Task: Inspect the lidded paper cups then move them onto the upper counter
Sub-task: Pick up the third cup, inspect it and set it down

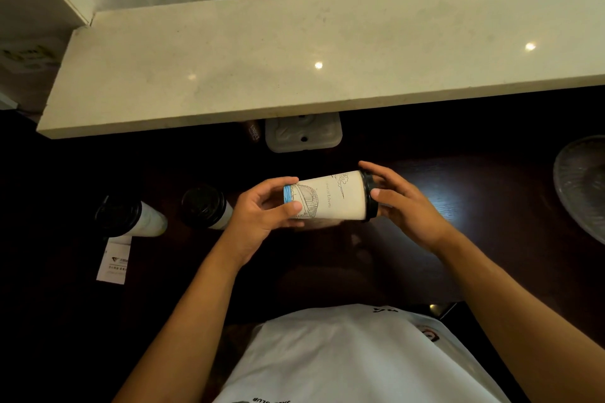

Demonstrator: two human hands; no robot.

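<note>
A white paper cup with a line drawing and a black lid lies on its side in the air above the dark lower counter. My left hand grips its blue-banded base. Around the black lid at the other end, my right hand is closed. Two more lidded cups stand on the lower counter to the left: one at the far left and another close beside my left wrist. The pale stone upper counter runs across the view above, with nothing standing on it.
A white card lies on the dark counter below the leftmost cup. A pale square tray-like object sits under the upper counter's edge. A glass dish is at the right edge.
</note>
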